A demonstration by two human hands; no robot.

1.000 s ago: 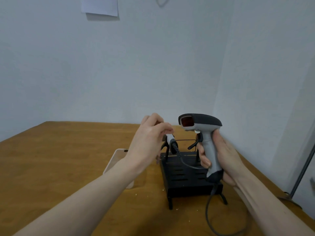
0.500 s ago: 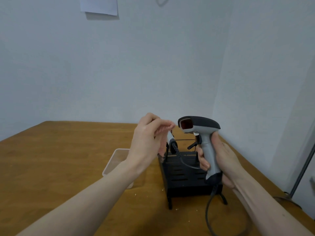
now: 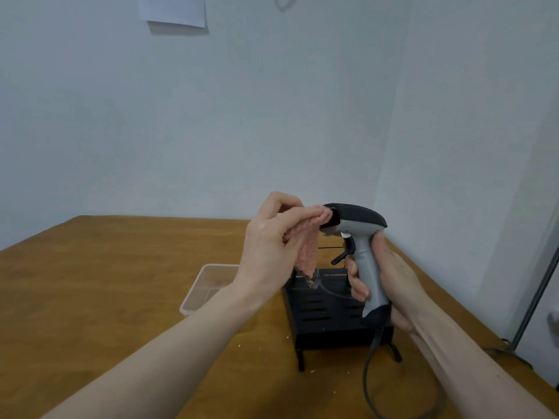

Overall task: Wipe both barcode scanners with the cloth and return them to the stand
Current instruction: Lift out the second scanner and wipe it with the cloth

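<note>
My right hand (image 3: 382,285) grips the grey handle of a barcode scanner (image 3: 360,234), held upright above the black stand (image 3: 326,313). Its black head points left. My left hand (image 3: 272,246) pinches a pink cloth (image 3: 308,246) and presses its top against the scanner's front window; the rest of the cloth hangs down. The scanner's cable (image 3: 367,376) drops to the table. The second scanner is hidden behind my left hand and the cloth; only a bit of its cord shows at the stand's top.
A clear plastic tray (image 3: 208,288) lies on the wooden table (image 3: 106,297) left of the stand. Walls meet close behind and to the right. A metal pole (image 3: 541,291) leans at the far right. Crumbs dot the table by the stand.
My left hand has lifted from the stand and moved right, bringing the pink cloth onto the scanner's window. The scanner in my right hand has stayed almost still.
</note>
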